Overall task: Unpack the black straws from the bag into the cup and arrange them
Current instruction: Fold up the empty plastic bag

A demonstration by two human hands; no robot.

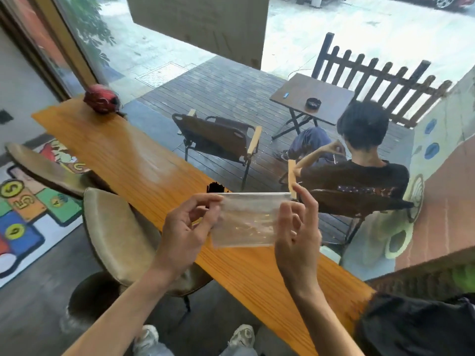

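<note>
I hold a clear plastic zip bag [246, 222] flat in the air over the wooden counter [133, 160]. My left hand [187, 227] pinches its upper left corner. My right hand [295, 232] grips its right edge near the zip strip. The bag looks empty. Behind its top edge, the tips of black straws [215, 187] stick up as a bunch. The cup that holds them is hidden by the bag and my left hand.
A red helmet [102, 98] lies at the counter's far left end. A beige stool [115, 232] stands below the counter on my left. A dark bag [416, 327] rests at the counter's near right end. Beyond the window a person [359, 160] sits on a chair.
</note>
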